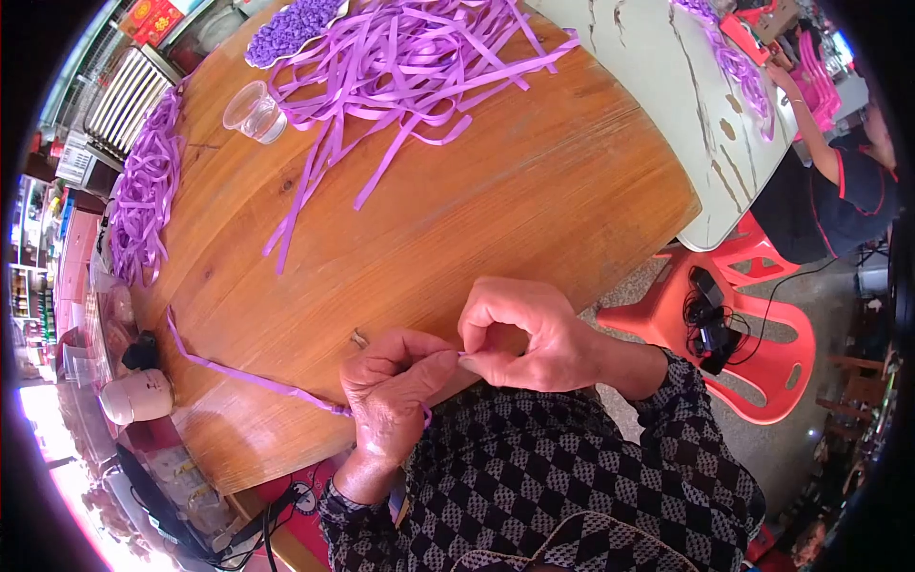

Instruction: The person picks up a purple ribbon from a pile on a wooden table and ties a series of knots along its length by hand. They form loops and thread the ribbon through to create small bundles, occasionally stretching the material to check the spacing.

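Ribbon (243,375), one narrow purple strip, is caught at the fingertips between the left hand (396,381) and the right hand (529,334), which nearly meet. The left pinches with thumb against forefinger; the right, its thumb and forefinger curled into a ring, nips a tiny purple bit. The strip trails leftward from the left hand over the wooden desk (457,219). Farther left of that hand sits a pale round container (136,397). Right of the right hand stands a red chair (658,300) bearing black cables (710,329). Well beyond the hands are a clear cup (257,116), a heap of purple ribbons (410,71) and a dish (255,65) of small purple pieces (295,30). Far off right, a person (829,200) reaches over a white desk (658,67).
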{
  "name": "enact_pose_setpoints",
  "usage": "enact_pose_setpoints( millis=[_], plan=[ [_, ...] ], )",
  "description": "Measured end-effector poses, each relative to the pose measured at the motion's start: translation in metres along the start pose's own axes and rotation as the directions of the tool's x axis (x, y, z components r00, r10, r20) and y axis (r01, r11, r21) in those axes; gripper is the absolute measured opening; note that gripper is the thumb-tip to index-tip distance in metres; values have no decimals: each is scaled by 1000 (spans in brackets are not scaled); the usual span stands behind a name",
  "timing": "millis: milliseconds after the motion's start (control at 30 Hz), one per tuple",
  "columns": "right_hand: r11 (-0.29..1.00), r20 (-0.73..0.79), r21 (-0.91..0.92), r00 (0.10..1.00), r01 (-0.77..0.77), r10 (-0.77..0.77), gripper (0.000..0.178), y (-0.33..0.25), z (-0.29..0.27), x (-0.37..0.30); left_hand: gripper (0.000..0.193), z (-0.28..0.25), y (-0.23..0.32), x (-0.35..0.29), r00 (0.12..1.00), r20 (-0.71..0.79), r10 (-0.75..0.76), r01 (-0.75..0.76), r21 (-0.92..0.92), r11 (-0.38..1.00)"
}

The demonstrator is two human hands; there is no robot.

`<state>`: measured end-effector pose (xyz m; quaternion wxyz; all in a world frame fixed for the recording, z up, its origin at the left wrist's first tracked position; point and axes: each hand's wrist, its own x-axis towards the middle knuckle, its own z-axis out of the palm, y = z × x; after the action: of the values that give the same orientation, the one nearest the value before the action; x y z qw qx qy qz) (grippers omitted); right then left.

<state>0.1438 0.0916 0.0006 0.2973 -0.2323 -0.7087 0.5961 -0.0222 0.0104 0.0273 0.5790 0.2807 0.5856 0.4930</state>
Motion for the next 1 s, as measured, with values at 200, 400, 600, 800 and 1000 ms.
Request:
enact_pose_setpoints(
  millis=[200, 400, 600, 800, 1000],
  plan=[
    [906, 192, 307, 951, -291, 241, 14, -4, -2, -4, 9, -7, -3, -2, 996, 86, 32, -42, 124, 991],
    [815, 277, 393, 900, -427, 337, 14, -10, 1, -13, 9, -13, 2, -13, 991, 137, 14, -50, 260, 964],
    [945, -18, 105, 949, -311, 314, 8, -25, -13, 0, 13, -6, 8, 14, 930, 187, 317, -367, 507, 780],
    [806, 42, -351, 868, 477, -496, 14, -56, 29, 39, 10, 1, -20, 106, 441, 380, 813, -500, 856, -128],
    [665, 557, -122, 605, 737, -568, 64, -59, 151, 30, 18, 26, -20, 134, 269, 495, 826, -445, 825, -349]
  ],
)
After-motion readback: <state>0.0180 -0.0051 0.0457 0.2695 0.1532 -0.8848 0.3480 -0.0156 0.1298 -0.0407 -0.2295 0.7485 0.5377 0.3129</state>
